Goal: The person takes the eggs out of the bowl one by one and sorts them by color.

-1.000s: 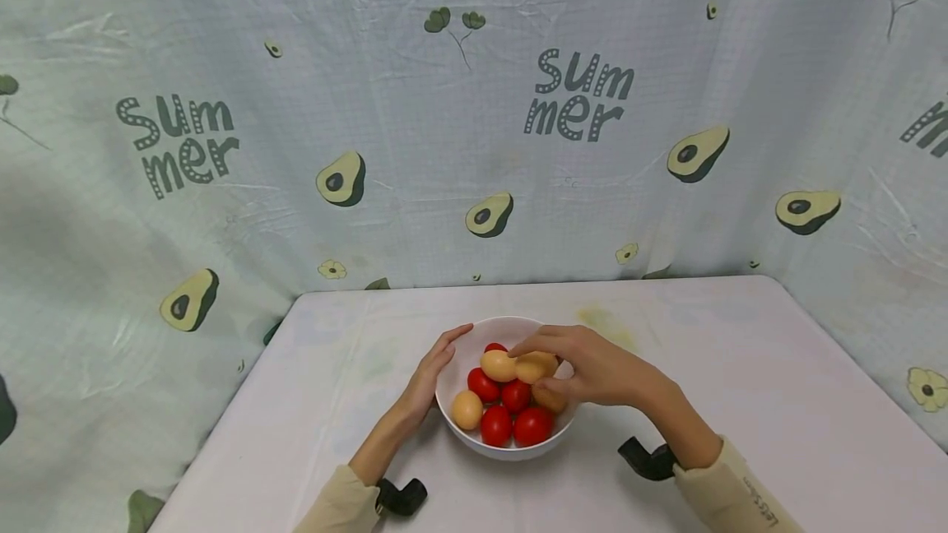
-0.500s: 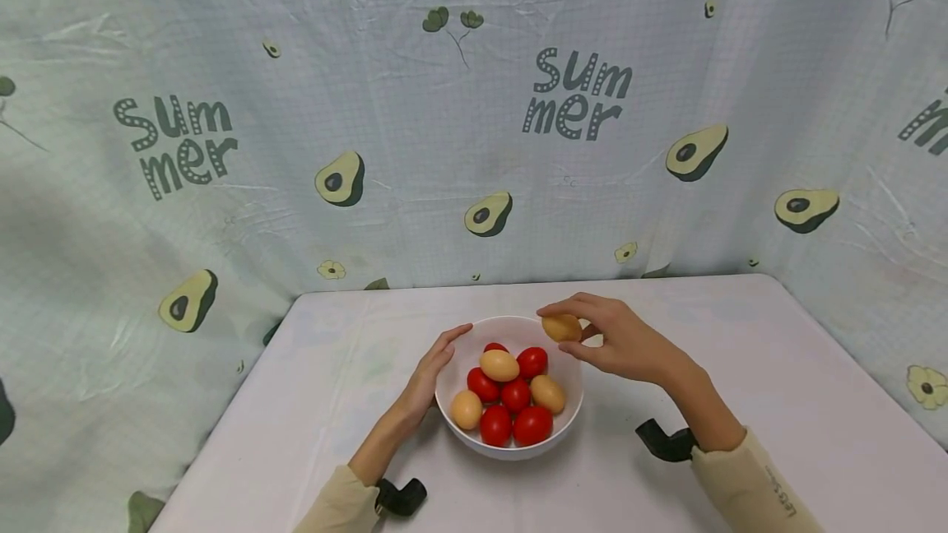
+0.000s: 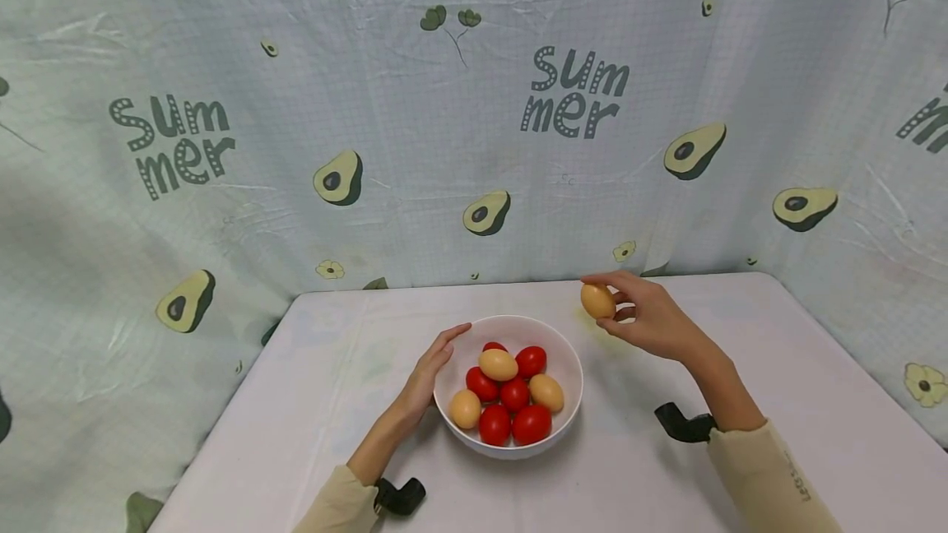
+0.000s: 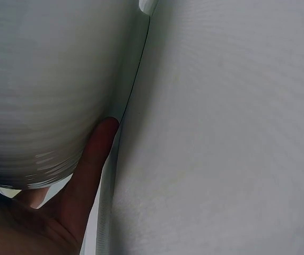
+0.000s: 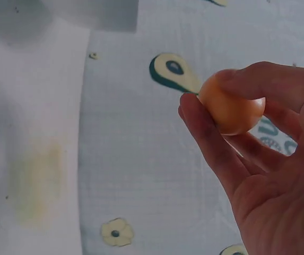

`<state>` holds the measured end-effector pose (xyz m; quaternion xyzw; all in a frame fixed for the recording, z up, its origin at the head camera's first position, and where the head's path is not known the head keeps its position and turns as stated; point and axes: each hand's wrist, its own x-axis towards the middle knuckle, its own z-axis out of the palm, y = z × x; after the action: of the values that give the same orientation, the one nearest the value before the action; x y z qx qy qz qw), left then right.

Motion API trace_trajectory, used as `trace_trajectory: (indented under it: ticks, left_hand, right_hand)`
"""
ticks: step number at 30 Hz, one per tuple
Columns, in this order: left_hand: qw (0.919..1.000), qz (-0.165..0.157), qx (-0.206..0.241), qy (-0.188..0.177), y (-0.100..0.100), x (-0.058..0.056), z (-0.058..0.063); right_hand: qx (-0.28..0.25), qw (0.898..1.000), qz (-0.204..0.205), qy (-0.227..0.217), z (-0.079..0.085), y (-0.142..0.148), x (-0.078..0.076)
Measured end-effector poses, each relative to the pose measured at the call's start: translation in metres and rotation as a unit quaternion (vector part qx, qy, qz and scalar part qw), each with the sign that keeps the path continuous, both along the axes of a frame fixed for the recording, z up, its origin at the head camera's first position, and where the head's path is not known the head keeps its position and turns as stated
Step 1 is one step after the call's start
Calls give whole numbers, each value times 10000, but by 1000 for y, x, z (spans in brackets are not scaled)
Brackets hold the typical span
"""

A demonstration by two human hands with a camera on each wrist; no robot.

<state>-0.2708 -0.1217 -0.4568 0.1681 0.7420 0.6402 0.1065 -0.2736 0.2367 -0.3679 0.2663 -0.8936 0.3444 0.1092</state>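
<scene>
My right hand (image 3: 652, 315) pinches a yellow-brown egg (image 3: 598, 301) between thumb and fingertips, above the table's far part, right of the bowl. In the right wrist view the egg (image 5: 231, 106) is smooth and slightly shiny. My left hand (image 3: 428, 373) rests against the left outer side of a white bowl (image 3: 511, 452), its fingers extended along the wall. One finger (image 4: 93, 159) lies low on the bowl's side in the left wrist view. Inside the bowl are three yellow-brown eggs, one on top (image 3: 499, 364), and several red, smooth, egg-shaped things (image 3: 532, 424).
The bowl stands on a white-covered table (image 3: 355, 352). A pale cloth (image 3: 415, 122) printed with avocados and lettering hangs behind and beside it. A faint yellow stain (image 5: 37, 180) marks the tabletop near its far edge. Black wrist mounts (image 3: 400, 498) sit on both forearms.
My right hand has lifted a yellow-brown egg out of the bowl and carried it rightward and away from me, uncovering a red piece. The left hand and bowl stay in place.
</scene>
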Motion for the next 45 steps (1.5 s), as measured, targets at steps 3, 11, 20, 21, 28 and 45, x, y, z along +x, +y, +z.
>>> trace_trajectory:
  ticks: [3, 11, 20, 21, 28, 45]
  left_hand:
    - [10000, -40, 14, -26, -1, 0, 0]
    - [9999, -107, 15, -44, -1, 0, 1]
    - [10000, -30, -68, 21, -2, 0, 1]
    - [10000, -19, -85, 32, -2, 0, 1]
    - [9999, -112, 7, 12, -2, 0, 0]
    - [9999, -130, -3, -87, -1, 0, 2]
  right_hand:
    - [-76, 9996, -185, -202, -7, 7, -7]
    - [-432, 9918, -642, -1019, -33, 22, -25]
    - [-310, 9866, -1106, -1158, -64, 27, -41]
    - [-304, 9868, -1124, -1122, -66, 27, -42]
    - [-228, 9813, -1354, -1350, -81, 24, -46]
    - [20, 9856, -1254, -1132, -86, 25, -46]
